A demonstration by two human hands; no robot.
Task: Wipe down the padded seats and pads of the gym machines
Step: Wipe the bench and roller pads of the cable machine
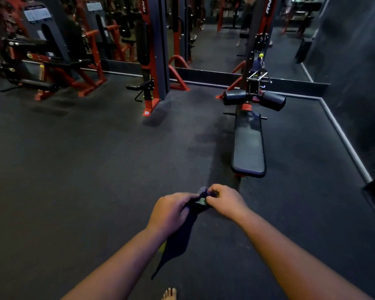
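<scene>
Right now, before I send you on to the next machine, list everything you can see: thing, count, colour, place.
cloth: one, dark, held by both hands, hanging down below the left hand
bench pad: one, black, right of centre on the floor
roller pads: two, black, at the far end of the bench pad
cable tower: one, red and dark grey, centre back
weight machine: one, red and black, far left
mirror: one, along the back wall
floor: dark rubber
bare foot: one, bottom edge
left hand: grips the cloth
right hand: pinches the top of the cloth
</scene>
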